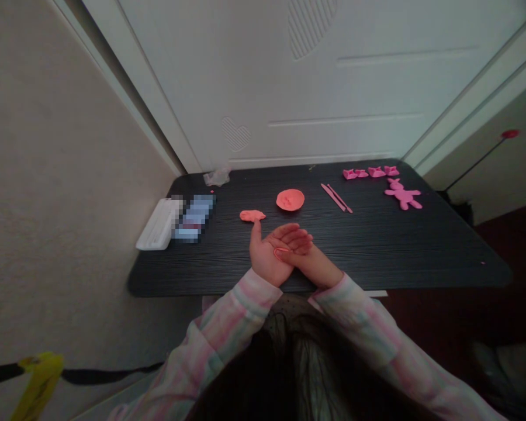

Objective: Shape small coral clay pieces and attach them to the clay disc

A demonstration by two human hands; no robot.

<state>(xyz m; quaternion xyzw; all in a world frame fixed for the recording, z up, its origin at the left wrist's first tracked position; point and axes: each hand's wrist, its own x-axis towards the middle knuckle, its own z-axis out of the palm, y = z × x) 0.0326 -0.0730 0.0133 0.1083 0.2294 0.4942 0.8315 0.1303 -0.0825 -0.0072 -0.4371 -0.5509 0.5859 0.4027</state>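
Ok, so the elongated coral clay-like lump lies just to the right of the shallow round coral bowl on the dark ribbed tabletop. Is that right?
Not quite: the head view shows the elongated coral clay-like lump to the left of the shallow round coral bowl. Both do lie on the dark ribbed tabletop.

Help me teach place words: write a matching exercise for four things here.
1. shallow orange clay bowl
2. lumpy orange clay strip
3. pink animal-shaped figure
4. white rectangular tray

A. black table's left end
B. between clay strip and slim pink tools
C. near pink bow-shaped pieces
D. just past the thumb of the left hand

Pairs: 1-B; 2-D; 3-C; 4-A
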